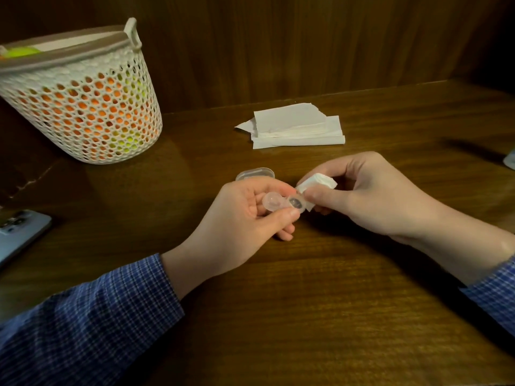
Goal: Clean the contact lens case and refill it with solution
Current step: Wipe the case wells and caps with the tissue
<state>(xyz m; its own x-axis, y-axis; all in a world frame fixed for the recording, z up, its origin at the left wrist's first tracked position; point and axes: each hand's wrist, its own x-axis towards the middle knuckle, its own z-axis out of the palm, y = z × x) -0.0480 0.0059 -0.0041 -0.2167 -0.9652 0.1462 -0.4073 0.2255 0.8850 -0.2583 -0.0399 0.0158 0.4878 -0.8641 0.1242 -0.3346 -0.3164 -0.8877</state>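
My left hand (pixel 250 210) pinches a small clear contact lens case (pixel 281 203) with two round wells, held just above the wooden table (pixel 306 316). Its right well looks dark inside. My right hand (pixel 370 196) grips a folded white tissue (pixel 316 183), whose corner touches the right end of the case. A clear plastic lid or outer box (pixel 255 173) lies on the table right behind my left hand, partly hidden by the fingers.
A stack of white tissues (pixel 295 126) lies at the back centre. A white mesh basket (pixel 83 98) with orange and yellow contents stands back left. A phone (pixel 19 229) lies at the left edge. A pale object (pixel 510 160) peeks in at the right edge.
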